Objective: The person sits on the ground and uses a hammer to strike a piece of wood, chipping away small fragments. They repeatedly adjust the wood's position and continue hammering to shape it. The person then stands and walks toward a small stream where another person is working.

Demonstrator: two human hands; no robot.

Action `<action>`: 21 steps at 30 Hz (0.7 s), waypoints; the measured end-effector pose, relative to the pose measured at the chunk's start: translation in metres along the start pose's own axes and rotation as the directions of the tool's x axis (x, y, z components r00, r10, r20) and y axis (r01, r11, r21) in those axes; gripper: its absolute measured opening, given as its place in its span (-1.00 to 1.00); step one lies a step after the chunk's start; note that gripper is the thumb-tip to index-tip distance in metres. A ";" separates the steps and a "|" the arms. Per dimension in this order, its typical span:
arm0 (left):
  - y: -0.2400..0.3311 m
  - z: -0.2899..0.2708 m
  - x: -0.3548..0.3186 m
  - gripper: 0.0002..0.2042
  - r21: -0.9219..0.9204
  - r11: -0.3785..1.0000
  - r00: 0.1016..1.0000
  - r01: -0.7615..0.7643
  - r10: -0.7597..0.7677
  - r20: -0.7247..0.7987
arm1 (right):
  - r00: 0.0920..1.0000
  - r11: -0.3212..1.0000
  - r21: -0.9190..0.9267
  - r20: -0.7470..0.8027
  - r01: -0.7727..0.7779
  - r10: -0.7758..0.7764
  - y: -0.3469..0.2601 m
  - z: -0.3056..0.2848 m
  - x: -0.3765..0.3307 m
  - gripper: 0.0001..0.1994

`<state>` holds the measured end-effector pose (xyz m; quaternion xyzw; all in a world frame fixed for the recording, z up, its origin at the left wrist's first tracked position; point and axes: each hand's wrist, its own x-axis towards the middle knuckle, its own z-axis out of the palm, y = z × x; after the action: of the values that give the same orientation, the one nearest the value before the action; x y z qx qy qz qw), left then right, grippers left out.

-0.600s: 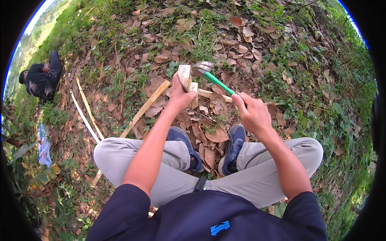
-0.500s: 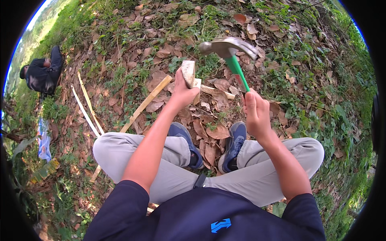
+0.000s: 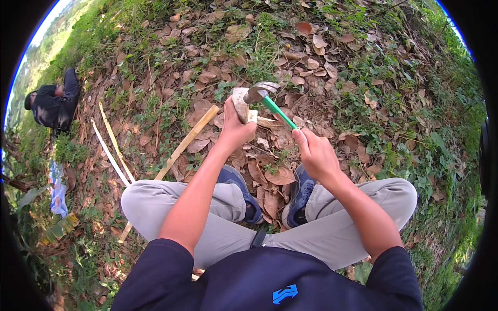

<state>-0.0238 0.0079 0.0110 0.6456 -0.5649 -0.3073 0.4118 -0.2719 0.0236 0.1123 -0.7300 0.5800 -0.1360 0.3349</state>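
Note:
My left hand (image 3: pixel 238 128) is wrapped round a pale piece of wood (image 3: pixel 240 102) with a rough top, ahead of my feet. A second light wooden piece (image 3: pixel 252 116) shows beside my left thumb; how the two join I cannot tell. In my right hand (image 3: pixel 315 150) is a claw hammer (image 3: pixel 273 107) with a green handle, gripped near its end. The hammer's steel head lies against the right side of the upper wood, its claw turned away from my left hand. My left fingers are mostly hidden behind the wood.
Left of my knee lie a long wooden strip (image 3: pixel 189 140) and two thinner pale sticks (image 3: pixel 108 150). Dry leaves (image 3: pixel 280 175) and green weeds cover the ground. Far left, a person in dark clothes (image 3: pixel 54 103) sits near a blue-and-white plastic sheet (image 3: pixel 58 194).
The hammer has swung down and to the left, from raised and apart to against the wood. My right hand has lowered and moved slightly left; my left hand keeps its grip.

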 end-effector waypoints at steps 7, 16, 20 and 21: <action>0.006 0.005 -0.006 -0.20 0.034 0.999 1.000 -0.024 0.024 -0.015 | 0.954 0.900 0.345 -0.228 0.267 -0.196 -0.011 -0.014 -0.007 -0.61; 0.008 0.009 -0.007 -0.18 0.057 0.998 0.999 -0.031 0.032 -0.023 | 0.979 0.951 0.242 -0.111 0.193 -0.170 -0.007 -0.017 -0.011 -0.58; 0.014 0.008 -0.009 -0.18 0.037 0.999 0.999 0.021 -0.020 -0.025 | 0.995 0.998 -0.020 0.083 0.060 -0.058 -0.002 -0.003 -0.008 -0.55; 0.004 0.003 -0.010 -0.19 0.023 1.000 0.999 -0.006 0.007 -0.040 | 0.992 0.999 -0.035 0.122 0.028 -0.023 -0.015 -0.006 -0.007 -0.54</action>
<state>-0.0296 0.0173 0.0125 0.6543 -0.5621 -0.2866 0.4168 -0.2660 0.0297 0.1279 -0.7503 0.5516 -0.0847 0.3544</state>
